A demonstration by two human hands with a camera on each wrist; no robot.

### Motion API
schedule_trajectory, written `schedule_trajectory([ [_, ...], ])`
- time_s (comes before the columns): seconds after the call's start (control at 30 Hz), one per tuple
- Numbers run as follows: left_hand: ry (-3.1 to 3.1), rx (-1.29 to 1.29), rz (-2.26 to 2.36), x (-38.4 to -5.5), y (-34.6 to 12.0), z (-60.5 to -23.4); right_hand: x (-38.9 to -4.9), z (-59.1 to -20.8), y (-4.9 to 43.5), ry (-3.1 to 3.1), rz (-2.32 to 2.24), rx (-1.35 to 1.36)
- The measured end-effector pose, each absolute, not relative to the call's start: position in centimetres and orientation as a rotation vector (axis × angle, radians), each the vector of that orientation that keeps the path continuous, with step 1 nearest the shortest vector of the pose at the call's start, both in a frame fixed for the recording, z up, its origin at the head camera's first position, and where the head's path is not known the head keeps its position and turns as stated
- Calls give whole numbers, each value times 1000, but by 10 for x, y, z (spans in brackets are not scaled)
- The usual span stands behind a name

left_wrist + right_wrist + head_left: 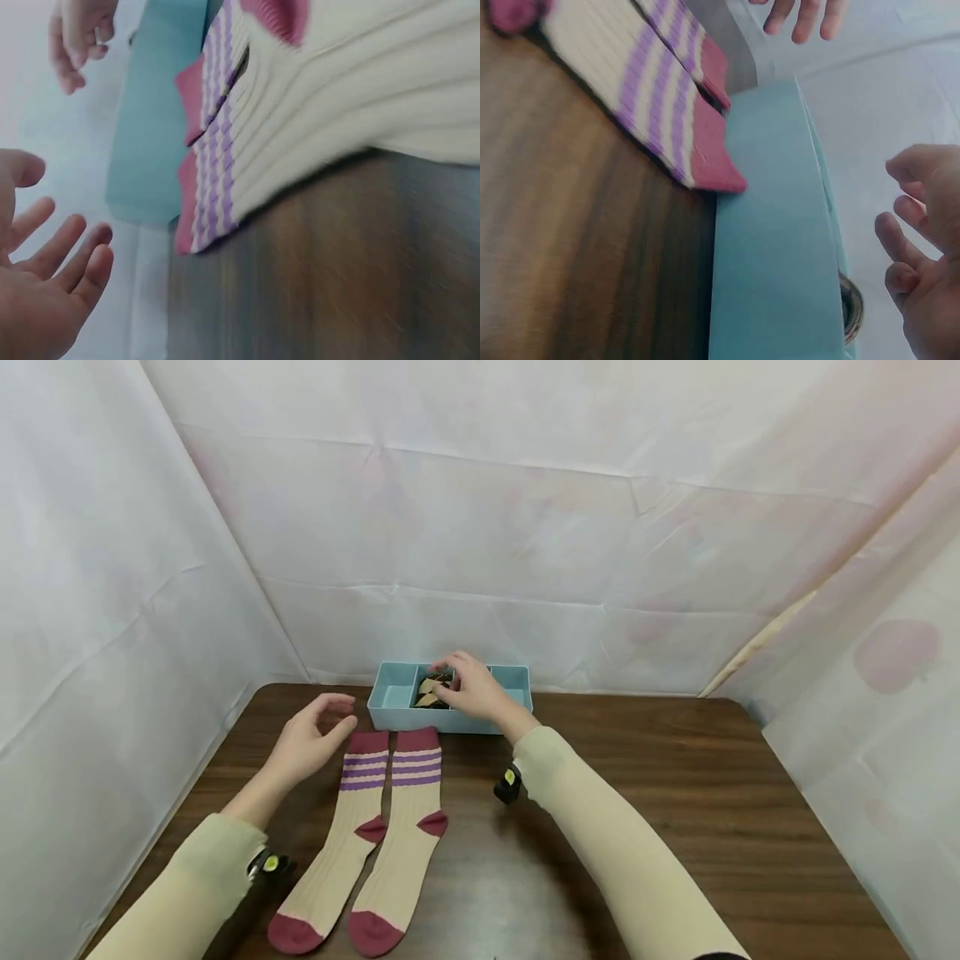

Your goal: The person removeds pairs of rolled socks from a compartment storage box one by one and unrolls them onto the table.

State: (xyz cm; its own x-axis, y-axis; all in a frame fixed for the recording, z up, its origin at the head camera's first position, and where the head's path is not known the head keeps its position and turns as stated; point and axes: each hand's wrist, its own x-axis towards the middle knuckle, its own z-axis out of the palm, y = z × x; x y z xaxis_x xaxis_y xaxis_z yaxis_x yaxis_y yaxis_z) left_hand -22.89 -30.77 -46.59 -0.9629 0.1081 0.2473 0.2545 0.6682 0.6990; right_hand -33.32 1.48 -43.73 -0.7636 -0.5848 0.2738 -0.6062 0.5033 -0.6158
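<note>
A pair of cream socks with maroon cuffs, heels and toes and purple stripes lies flat, the left sock [337, 852] beside the right sock [405, 852]. Behind their cuffs stands a pale blue divided box [480, 722]. One of its middle compartments holds black-and-tan patterned things [427, 700], partly hidden by my right hand [480, 692]. That hand hovers over the box with loosely bent fingers and grips nothing. To the left of the left sock's cuff, my left hand [311, 739] is raised, its fingers relaxed and apart and its palm bare in the left wrist view.
A dark wood table [660, 793] lies under everything. White sheeting [525, 543] hangs behind and on both sides, close behind the box. The box's left end compartment [395, 689] shows its bare bottom.
</note>
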Motion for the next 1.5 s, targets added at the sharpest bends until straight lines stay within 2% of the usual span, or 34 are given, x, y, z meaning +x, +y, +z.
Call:
schedule_trajectory([
  [0.2,-2688,-162,-1243,-266,-293,-470,-357,-452,11,-2705,1171,937],
  [0.5,-2656,-156,-1419,-299,-284,-482,-365,-468,18,-2639,1255,874],
  [1.5,-2677,-220,-1619,-289,-284,-496,-365,-464,7,-2972,955,894],
])
